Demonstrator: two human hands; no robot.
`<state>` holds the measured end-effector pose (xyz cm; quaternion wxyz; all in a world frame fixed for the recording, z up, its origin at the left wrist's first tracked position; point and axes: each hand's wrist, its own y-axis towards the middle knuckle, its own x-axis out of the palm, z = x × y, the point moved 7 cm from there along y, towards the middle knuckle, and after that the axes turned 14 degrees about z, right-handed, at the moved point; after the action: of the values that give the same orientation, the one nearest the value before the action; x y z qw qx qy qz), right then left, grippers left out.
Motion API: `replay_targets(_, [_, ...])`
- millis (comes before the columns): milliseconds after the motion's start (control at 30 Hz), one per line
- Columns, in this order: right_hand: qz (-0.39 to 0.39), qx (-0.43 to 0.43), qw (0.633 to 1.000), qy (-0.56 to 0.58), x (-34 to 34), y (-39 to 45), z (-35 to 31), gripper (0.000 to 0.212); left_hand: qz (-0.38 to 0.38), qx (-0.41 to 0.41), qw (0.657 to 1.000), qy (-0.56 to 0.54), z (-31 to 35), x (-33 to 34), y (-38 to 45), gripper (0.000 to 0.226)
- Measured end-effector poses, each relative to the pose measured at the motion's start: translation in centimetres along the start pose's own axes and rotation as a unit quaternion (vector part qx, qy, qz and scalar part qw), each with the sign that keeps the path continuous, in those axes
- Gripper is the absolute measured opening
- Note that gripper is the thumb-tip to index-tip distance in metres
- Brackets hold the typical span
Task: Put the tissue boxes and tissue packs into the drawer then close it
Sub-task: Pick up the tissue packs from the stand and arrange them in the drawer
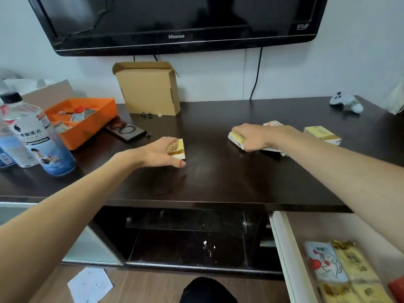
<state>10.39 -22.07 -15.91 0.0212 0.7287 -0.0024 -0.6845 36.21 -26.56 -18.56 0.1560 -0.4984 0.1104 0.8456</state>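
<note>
Both arms reach over the dark surface [218,178] below the wall-mounted television [175,18]. The left hand [161,153], centre of the frame, is clamped on a small yellow tissue pack [178,149], thumb in front and fingers behind, the pack resting on or just above the surface. The right hand [254,137], right of centre, lies closed over a second yellow pack [236,138]; a white-and-red pack [272,124] shows just behind the knuckles, and whether it is also held cannot be told. A further yellow tissue box [323,134] stands free, near the right forearm. The open drawer [282,248], lower right of the frame, already holds several packs [341,267] laid flat.

Risks, as a judgement: soft packs pinched at one end may slip during the carry to the drawer; the right forearm could brush the free box on withdrawal; packs set on top of those already stowed might ride too high and foul the drawer on closing.

Clearance: the front half of the surface is bare to its edge. Clutter, including water bottles [32,136], an orange tray [87,123] and a cardboard box [150,90], keeps to the left and rear. The left hand's route to the drawer crosses the whole front edge.
</note>
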Motion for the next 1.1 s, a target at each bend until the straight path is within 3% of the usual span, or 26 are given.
replay_targets(133, [0.009, -0.014, 1.000, -0.026, 0.3, 0.3, -0.3, 0.047, 0.008, 0.012, 0.999, 0.044, -1.5, 0.3, 0.7, 0.083])
replay_targets(267, [0.018, -0.053, 0.998, -0.032, 0.1, -0.1, -1.5, 0.038, 0.023, 0.039, 0.995, 0.093, -1.4, 0.3, 0.7, 0.077])
replay_targets(400, [0.005, -0.072, 0.997, -0.026, 0.3, -1.6, -2.3, 0.070, 0.026, 0.059, 0.992, 0.108, -0.2, 1.0, -0.1, 0.072])
replay_targets(700, [0.020, -0.096, 0.995, 0.013, 0.3, -5.8, -1.9, 0.071, 0.027, 0.081, 0.987, 0.133, 3.5, 2.3, -3.0, 0.071])
replay_targets(900, [0.042, -0.104, 0.994, 0.011, -0.3, -10.2, -0.7, 0.071, 0.076, 0.117, 0.983, 0.122, 6.5, 2.9, -5.8, 0.069])
replay_targets(1100, [0.055, -0.081, 0.994, 0.057, -1.4, -15.4, 2.0, 0.070, 0.048, 0.112, 0.986, 0.115, 8.4, 4.4, -7.2, 0.065])
